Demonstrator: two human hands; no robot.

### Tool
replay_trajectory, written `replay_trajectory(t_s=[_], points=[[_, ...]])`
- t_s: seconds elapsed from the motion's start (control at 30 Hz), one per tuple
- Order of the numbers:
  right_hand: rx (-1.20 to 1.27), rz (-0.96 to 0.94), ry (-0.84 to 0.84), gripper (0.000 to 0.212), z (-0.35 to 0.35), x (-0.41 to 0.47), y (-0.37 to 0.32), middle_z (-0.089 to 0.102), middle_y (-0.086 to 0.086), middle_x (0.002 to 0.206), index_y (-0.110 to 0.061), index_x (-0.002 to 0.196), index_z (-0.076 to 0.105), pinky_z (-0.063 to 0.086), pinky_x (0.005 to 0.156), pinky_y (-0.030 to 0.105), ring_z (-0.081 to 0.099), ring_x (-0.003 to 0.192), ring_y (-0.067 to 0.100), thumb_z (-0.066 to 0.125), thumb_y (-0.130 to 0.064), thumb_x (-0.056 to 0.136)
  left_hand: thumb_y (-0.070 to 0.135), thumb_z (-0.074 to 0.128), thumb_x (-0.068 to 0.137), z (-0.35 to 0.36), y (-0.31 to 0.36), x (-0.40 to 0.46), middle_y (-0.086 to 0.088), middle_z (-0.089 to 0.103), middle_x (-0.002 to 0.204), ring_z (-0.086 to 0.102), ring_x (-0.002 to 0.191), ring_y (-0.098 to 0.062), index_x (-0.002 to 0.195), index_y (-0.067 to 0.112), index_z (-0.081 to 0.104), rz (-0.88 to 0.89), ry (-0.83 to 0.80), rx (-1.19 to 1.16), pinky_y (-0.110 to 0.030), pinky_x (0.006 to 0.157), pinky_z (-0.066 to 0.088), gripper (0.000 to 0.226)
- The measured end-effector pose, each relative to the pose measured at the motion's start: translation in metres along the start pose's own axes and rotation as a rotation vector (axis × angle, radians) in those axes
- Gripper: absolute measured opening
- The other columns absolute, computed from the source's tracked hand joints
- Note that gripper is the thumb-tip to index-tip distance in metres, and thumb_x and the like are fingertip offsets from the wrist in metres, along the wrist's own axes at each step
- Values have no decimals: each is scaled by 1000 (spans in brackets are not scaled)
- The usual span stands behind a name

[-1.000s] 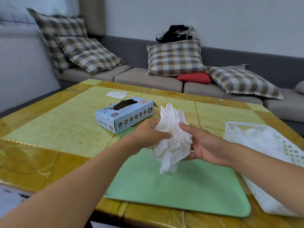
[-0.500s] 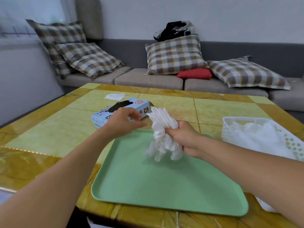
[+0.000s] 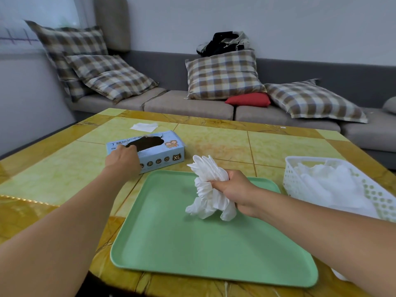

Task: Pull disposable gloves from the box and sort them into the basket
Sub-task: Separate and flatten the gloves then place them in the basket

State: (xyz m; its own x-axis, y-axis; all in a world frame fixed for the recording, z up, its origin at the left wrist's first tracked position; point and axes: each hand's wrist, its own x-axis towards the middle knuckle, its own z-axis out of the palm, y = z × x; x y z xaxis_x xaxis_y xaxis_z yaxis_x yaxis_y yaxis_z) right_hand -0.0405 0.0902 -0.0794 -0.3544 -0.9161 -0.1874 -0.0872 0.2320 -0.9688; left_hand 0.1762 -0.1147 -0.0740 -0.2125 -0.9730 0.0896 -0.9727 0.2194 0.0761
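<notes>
Head view, tray (image 3: 192, 254): green, nearest, seen bare.
Right hand (image 3: 233, 189): a bunch of white gloves (image 3: 205, 187) was gripped in a fist above the tray.
Basket (image 3: 293, 185): white, at right, already heaped with gloves.
Left hand (image 3: 123, 159): fingertips were placed at the box (image 3: 158, 150) opening; grip could not be told.
Progress: judged well advanced; the bunch remained unsorted.

Tiled table (image 3: 214, 138), yellow-green w/ amber borders, is carrying: blue glove box (image 3: 158, 151) far left, white paper scrap (image 3: 144, 126) behind it, green tray (image 3: 192, 243) centre-front, white perforated basket (image 3: 300, 185) at right edge.
</notes>
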Motion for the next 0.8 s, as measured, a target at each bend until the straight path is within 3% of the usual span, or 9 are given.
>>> replay_trajectory(t_s=[0.1, 0.27, 0.4, 0.47, 0.53, 0.6, 0.67, 0.73, 0.8], points=[[7, -9, 3, 21, -5, 2, 3, 76, 3, 103, -17, 109, 71, 59, 75, 30, 73, 92, 21, 75, -14, 89, 22, 73, 88, 4, 7, -5, -17, 36, 128, 55, 81, -35, 122, 16, 41, 19, 106, -81, -42, 64, 43, 47], [-27, -53, -2, 16, -5, 0, 5, 76, -2, 96, -21, 103, 72, 54, 63, 22, 71, 82, 13, 76, -16, 88, 10, 66, 92, 16, 38, -17, -9, 35, 124, 55, 71, -33, 126, 18, 39, 281, 229, -29, -41, 57, 44, 44], [-95, -96, -24, 16, 2, -2, 12, 75, -3, 94, -19, 104, 73, 52, 65, 20, 69, 80, 11, 75, -15, 89, 6, 64, 91, 28, 82, -32, -8, 32, 138, 58, 104, -32, 145, 18, 31, 415, 202, 16, -38, 65, 48, 65], [-36, -75, -11, 19, 7, -1, 12, 76, -3, 98, -19, 108, 72, 53, 67, 21, 70, 83, 12, 76, -17, 89, 5, 57, 92, 30, 90, -32, -10, 24, 149, 57, 112, -37, 155, 17, 22, 432, 113, -65, -42, 73, 51, 73], [71, -15, 16, 25, 7, 0, 12, 76, 0, 102, -15, 114, 71, 55, 69, 24, 72, 87, 15, 77, -20, 89, 13, 52, 99, 27, 93, -31, -13, 21, 156, 57, 117, -39, 157, 15, 24, 461, -7, -195, -43, 84, 49, 64], [162, 34, 11, 31, 4, 3, 9, 77, 5, 105, -11, 118, 69, 59, 76, 31, 73, 94, 21, 77, -19, 89, 21, 49, 103, 16, 94, -32, -17, 42, 147, 56, 118, -35, 142, 8, 49, 440, -17, -411, -40, 92, 45, 41], [257, 50, -20, 35, 2, 3, 4, 77, 8, 107, -9, 122, 67, 60, 81, 35, 74, 98, 25, 76, -18, 89, 36, 48, 104, -8, 96, -49, -11, 63, 123, 60, 103, -26, 116, 9, 65, 330, -82, -751, -39, 89, 49, 34], [350, 39, -65, 36, 3, 1, -3, 76, 9, 110, -9, 124, 66, 60, 78, 35, 73, 98, 26, 75, -17, 89, 61, 48, 97, -32, 95, -76, 1, 67, 118, 64, 101, -18, 113, 18, 63, 283, -411, -1100, -42, 90, 55, 48], [421, 39, -159, 36, 1, -3, -11, 74, 13, 116, -10, 126, 66, 60, 84, 40, 72, 102, 29, 71, -21, 92, 72, 60, 83, -42, 95, -97, 3, 72, 117, 70, 106, -19, 122, 24, 63, 339, -702, -1223, -41, 91, 55, 61]])
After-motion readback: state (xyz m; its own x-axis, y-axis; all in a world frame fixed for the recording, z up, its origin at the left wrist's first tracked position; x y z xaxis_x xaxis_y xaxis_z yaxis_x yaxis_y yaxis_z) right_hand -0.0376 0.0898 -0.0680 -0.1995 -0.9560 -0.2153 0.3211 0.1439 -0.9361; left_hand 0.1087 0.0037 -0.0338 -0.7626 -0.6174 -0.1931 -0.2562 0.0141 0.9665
